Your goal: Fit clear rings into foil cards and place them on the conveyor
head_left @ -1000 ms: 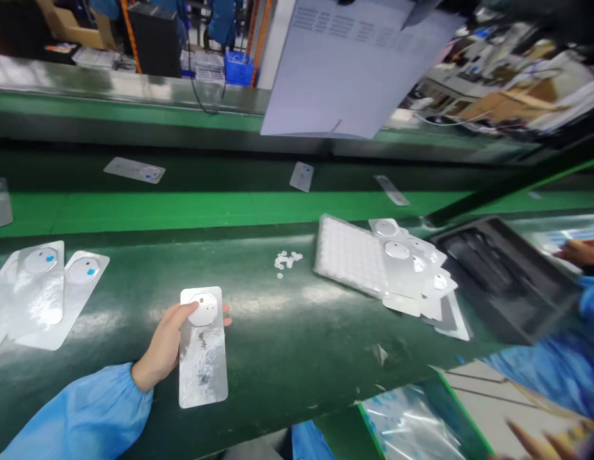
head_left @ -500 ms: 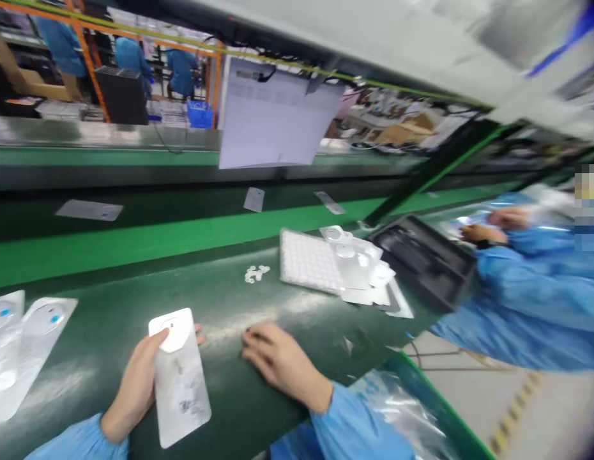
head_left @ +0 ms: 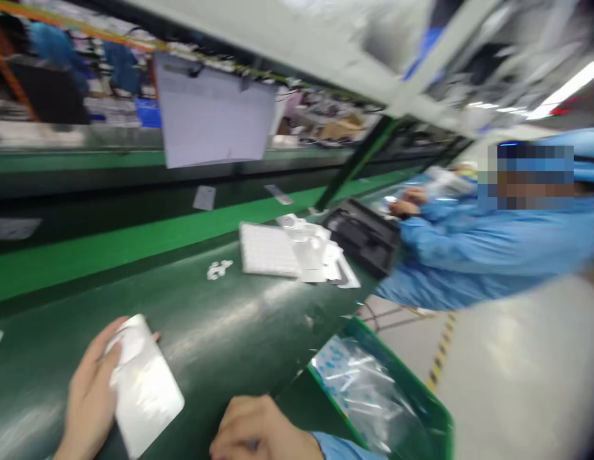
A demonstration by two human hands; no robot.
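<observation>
My left hand (head_left: 89, 396) grips a white blister card (head_left: 141, 386) with a round bubble at its top, held just over the dark green work surface (head_left: 220, 332) at the lower left. My right hand (head_left: 258, 434) sits at the bottom edge with its fingers curled; whether it holds anything is hidden by blur. A white grid tray (head_left: 266, 250) lies further back with a pile of similar blister cards (head_left: 320, 255) overlapping its right side. A small cluster of white round bits (head_left: 219, 269) lies left of the tray.
A co-worker in a blue coat (head_left: 488, 249) leans over a black tray (head_left: 364, 236) at the right. A green bin (head_left: 402, 396) with clear plastic bags stands below the table edge. A paper sheet (head_left: 211, 118) hangs above the green conveyor (head_left: 110, 246), which carries loose cards.
The view has swung right and up, with heavy blur. My right hand came onto the table, then drew back to the bottom edge. My left hand kept hold of the card.
</observation>
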